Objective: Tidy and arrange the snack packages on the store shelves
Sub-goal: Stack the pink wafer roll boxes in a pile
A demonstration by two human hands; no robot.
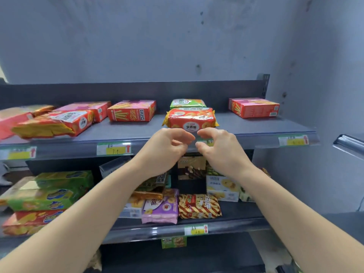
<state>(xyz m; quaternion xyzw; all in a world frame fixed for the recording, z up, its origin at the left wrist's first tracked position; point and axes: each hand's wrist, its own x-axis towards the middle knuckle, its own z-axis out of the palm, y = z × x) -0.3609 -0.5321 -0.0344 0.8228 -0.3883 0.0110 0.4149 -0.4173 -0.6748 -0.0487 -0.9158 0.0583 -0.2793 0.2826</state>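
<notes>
- Snack pkgs lie flat on two dark grey metal shelves. Nearest the hands is a red pillow pack (192, 119): glossy film, gold crimped ends, ring biscuits printed on it, white oval logo on the front.
- Red pillow pack sits mid-way along the upper shelf (256, 125), near the front edge and roughly square to it. A green pack (187, 103) of the same shape lies just behind (touching or not, cannot tell).
- Cardboard items: a red stick-biscuit box (131, 111) to its left, slightly angled. A second red box (253, 107) is well apart on the right, near the shelf upright.
- Far left: a crinkled red-and-gold foil pack (53, 125) lies askew, just in front of a pink-red box (92, 109). That end is blurred, w/ more pkgs cut off by the frame edge.
- Left hand (165, 148) and right hand (218, 148) are close together just below the red pillow pack, at the shelf lip. Fingers of both are curled, thumbs near forefingers.
- A bit of clear plastic shows btwn the fingertips. Cannot tell whether either hand pinches it or holds nothing.
- Price tag (113, 148) on the lip: yellow patch, red arrow, digits hard to read.
- Lower shelf (236, 215): a soft purple pack (160, 209) beside a striped stick pack (199, 206), green boxes (49, 192) stacked at left, a brown box (191, 168) upright behind. Forearms hide several pkgs there.
</notes>
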